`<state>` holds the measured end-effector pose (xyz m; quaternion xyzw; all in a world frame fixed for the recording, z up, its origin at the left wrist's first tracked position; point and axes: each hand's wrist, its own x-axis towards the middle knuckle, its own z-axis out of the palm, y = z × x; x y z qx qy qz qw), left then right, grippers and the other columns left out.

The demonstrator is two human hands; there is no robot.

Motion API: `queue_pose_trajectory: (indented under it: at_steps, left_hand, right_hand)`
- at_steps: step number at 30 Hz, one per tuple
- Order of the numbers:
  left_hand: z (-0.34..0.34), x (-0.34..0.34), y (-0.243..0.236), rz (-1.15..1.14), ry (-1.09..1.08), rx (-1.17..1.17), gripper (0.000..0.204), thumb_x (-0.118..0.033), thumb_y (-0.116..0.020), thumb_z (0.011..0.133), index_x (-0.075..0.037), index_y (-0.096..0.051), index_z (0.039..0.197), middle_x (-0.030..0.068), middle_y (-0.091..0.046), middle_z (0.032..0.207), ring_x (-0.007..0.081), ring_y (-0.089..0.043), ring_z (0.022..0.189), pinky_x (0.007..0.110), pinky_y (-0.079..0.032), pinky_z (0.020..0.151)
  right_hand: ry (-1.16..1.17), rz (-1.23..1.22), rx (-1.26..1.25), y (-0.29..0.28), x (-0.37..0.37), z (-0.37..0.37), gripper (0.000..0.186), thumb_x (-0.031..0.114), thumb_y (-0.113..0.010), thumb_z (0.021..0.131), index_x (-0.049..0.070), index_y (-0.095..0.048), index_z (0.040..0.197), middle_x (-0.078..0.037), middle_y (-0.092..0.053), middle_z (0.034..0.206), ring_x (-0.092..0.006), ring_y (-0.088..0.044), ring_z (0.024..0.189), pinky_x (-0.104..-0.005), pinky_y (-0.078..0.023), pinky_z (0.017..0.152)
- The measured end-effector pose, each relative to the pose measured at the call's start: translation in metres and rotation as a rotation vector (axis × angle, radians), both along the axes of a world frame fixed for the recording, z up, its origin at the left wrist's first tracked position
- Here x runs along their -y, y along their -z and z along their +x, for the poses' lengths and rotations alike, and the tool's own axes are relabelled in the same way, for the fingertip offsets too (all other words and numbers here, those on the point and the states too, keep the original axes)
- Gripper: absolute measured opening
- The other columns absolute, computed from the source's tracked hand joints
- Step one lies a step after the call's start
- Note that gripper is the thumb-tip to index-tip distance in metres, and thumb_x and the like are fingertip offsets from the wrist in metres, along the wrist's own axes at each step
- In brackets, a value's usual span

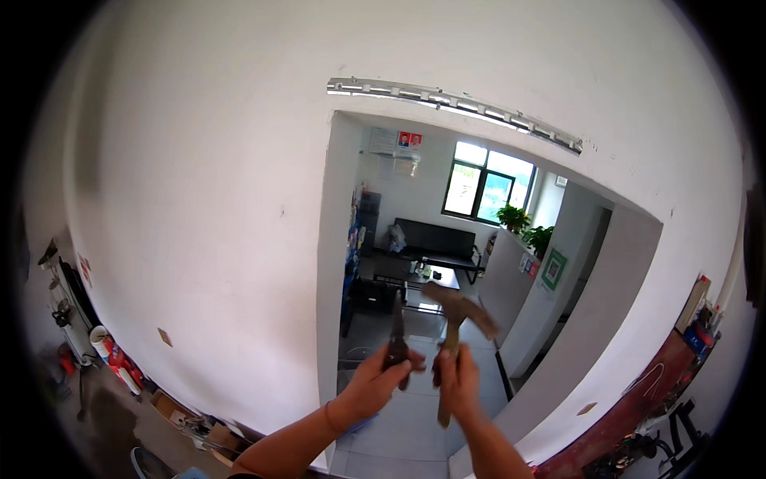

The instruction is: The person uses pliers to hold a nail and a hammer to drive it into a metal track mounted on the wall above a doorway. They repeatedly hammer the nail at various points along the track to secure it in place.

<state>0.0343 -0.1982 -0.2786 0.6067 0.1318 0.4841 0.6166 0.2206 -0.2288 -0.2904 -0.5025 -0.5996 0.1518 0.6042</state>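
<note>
My left hand (375,379) is closed round a dark pointed tool (397,327), which looks like pliers, its tip pointing up. My right hand (461,383) grips the handle of a hammer (459,306), held upright beside the pointed tool, head at the top and handle end hanging below my fingers. Both tools are in front of an open doorway. Above the doorway, a long slotted metal rail (451,102) is fixed horizontally to the white wall (199,184).
Through the doorway are a black sofa (431,239), low table (443,275), window (487,182) and plants (515,219) on a partition (503,279). Clutter and cardboard boxes (171,409) lie along the left wall's foot. A red tabletop (650,395) with assorted items is at right.
</note>
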Motion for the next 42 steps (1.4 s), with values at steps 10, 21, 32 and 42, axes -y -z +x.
queue_pose_trajectory:
  at_steps: [10, 21, 32, 42]
  left_hand:
    - [-0.050, -0.003, 0.177, -0.447, 0.152, -0.680, 0.018, -0.017, -0.052, 0.102, 0.000, -0.058, 0.103, 0.0079, -0.066, 0.080, 0.0146, -0.061, 0.064, 0.029, -0.048, 0.058]
    - [-0.130, -0.020, 0.240, -0.575, 0.020, -0.733, 0.021, -0.018, -0.056, 0.097, 0.002, -0.056, 0.103, 0.0107, -0.066, 0.080, 0.0188, -0.066, 0.063, 0.031, -0.055, 0.057]
    - [-0.139, -0.029, 0.259, -0.462, 0.069, -0.718, 0.022, -0.019, -0.058, 0.096, 0.001, -0.056, 0.104, 0.0096, -0.066, 0.082, 0.0172, -0.065, 0.065, 0.031, -0.054, 0.057]
    - [-0.137, -0.019, 0.243, -0.368, 0.097, -0.758, 0.024, -0.020, -0.059, 0.095, 0.002, -0.058, 0.103, 0.0090, -0.067, 0.081, 0.0163, -0.065, 0.065, 0.031, -0.055, 0.060]
  right_hand:
    - [0.524, 0.550, 0.516, -0.256, -0.066, -0.032, 0.028, 0.030, -0.051, 0.107, 0.003, -0.054, 0.102, -0.023, -0.065, 0.072, -0.0463, -0.064, 0.066, -0.0518, -0.050, 0.060]
    - [0.708, 0.464, 0.596, -0.263, -0.099, -0.044, 0.035, 0.034, -0.048, 0.107, 0.001, -0.053, 0.097, -0.023, -0.064, 0.069, -0.0468, -0.064, 0.065, -0.0536, -0.050, 0.063]
    - [0.779, 0.309, 0.512, -0.268, -0.105, -0.054, 0.029, 0.031, -0.050, 0.106, 0.003, -0.054, 0.102, -0.020, -0.068, 0.075, -0.0428, -0.069, 0.072, -0.0508, -0.052, 0.067]
    - [0.792, 0.370, 0.578, -0.270, -0.114, -0.045, 0.031, 0.032, -0.050, 0.106, 0.002, -0.056, 0.102, -0.025, -0.068, 0.076, -0.0466, -0.068, 0.075, -0.0554, -0.051, 0.071]
